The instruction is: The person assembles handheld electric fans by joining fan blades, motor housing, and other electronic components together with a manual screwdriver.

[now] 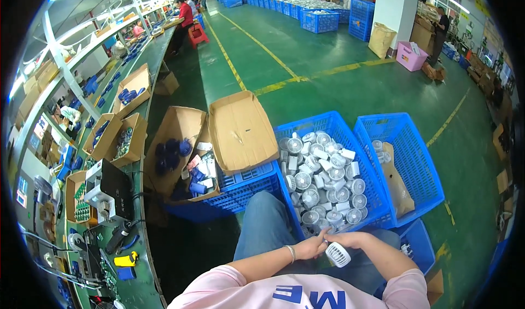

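Over my lap, a small white handheld fan (338, 255) with a round slatted head is held between my two hands, its handle mostly hidden by the fingers. My left hand (310, 247) is closed, its fingertips meeting those of the other hand at the fan's handle end. Closed as well, my right hand (350, 239) lies just above the fan head. Directly in front of my knees stands a blue plastic crate (372, 199) heaped with similar white fans (328, 172).
Right of it is another blue crate (426, 172) holding a few fans and a brown bag. To the left, open cardboard boxes (243, 128) rest on a blue crate. A green workbench (139, 260) with tools and a black-and-white machine (109, 191) runs along my left.
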### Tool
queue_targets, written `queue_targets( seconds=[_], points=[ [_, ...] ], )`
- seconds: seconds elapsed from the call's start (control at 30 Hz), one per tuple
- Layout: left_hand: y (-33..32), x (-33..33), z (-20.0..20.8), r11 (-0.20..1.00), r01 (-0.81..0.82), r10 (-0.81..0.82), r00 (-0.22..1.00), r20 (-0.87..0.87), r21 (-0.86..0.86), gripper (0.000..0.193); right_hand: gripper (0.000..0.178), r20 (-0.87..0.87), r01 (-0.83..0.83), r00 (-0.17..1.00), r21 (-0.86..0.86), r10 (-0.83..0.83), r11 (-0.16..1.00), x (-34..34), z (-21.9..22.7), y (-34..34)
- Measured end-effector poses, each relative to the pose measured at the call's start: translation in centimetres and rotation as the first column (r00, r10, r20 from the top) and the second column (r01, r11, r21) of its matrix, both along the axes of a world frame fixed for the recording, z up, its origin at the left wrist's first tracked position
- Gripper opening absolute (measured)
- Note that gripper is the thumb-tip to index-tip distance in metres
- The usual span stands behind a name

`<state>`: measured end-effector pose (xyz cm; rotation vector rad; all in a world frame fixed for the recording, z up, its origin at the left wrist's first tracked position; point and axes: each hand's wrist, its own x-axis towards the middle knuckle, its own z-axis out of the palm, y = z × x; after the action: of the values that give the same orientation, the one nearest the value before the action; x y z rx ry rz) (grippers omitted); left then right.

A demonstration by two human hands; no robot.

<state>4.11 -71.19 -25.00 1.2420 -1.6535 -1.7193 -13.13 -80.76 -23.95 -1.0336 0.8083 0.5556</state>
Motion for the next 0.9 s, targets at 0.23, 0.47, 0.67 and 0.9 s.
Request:
queue_targets(
  seconds=[0.23,0.47,0.67,0.9],
  points=[
    [-0.3,0.1,-3.1,0.972,-0.083,0.142,0.953,0.269,-0.221,0.055,0.023,0.281,0.704,0.709,-0.343,-0.647,0.622,-0.8,-5.4,4.8],
    [-2.6,0.8,-5.3,0.847,-0.440,0.457,0.889,0.015,0.298,0.030,0.016,-0.065,0.810,-0.378,0.460,-0.924,-0.364,-6.5,-1.7,2.0],
    [-5.0,-0.7,-5.0,0.731,-0.496,0.553,0.833,0.020,0.469,0.035,0.040,0.366,0.668,-0.106,-0.662,-0.925,-0.339,-28.6,-0.9,3.1],
    [-3.5,-1.2,-4.2,0.845,-0.388,0.441,0.895,-0.069,0.368,0.041,0.064,0.475,0.511,0.641,-0.850,-0.602,-0.126,-16.7,4.9,3.2]
  ],
)
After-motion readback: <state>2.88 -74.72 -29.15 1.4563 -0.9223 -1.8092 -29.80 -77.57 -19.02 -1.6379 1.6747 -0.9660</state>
